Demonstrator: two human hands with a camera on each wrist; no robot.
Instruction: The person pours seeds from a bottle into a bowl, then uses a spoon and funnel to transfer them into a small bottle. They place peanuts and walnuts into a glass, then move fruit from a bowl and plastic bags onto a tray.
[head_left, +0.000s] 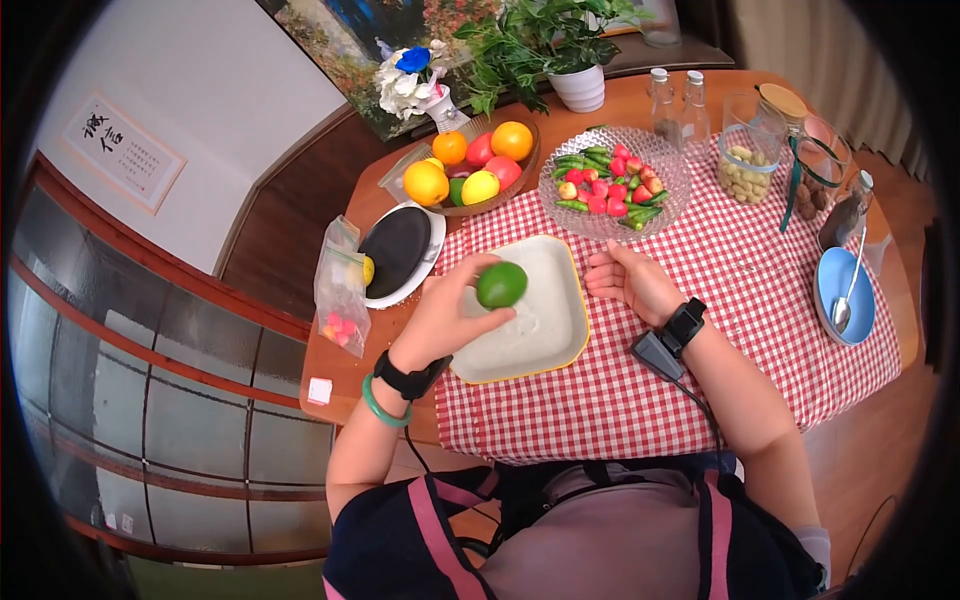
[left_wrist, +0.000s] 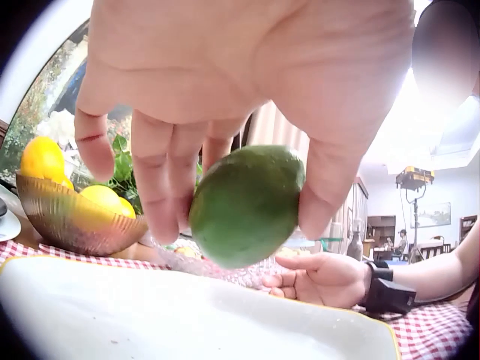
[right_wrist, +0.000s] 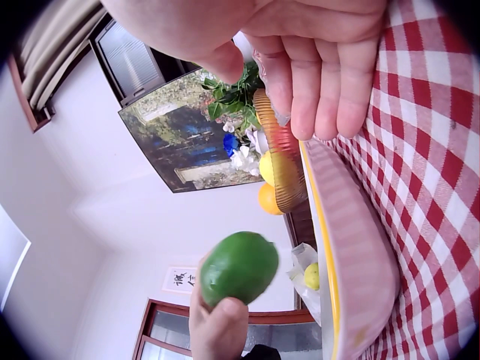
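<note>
My left hand (head_left: pixel 440 315) pinches a smooth green lime (head_left: pixel 501 285) between thumb and fingers, over a white square dish (head_left: pixel 545 335) with a yellow rim. In the left wrist view the lime (left_wrist: pixel 247 210) hangs below the palm, above the level of the dish. Nothing else shows inside the dish. My right hand (head_left: pixel 645 285) is by the dish's right side, palm turned up and sideways, fingers relaxed and holding nothing. In the right wrist view, the right hand's fingers (right_wrist: pixel 326 82) reach close to the dish's rim.
A brown glass bowl (head_left: pixel 528 165) of fruit and a glass bowl (head_left: pixel 665 222) of radishes and small cucumbers stand behind the dish. Left are a black-and-white plate (head_left: pixel 400 250) and a plastic bag (head_left: pixel 340 290). Right are bottles, jars and a blue bowl (head_left: pixel 835 320) with a spoon (head_left: pixel 845 300).
</note>
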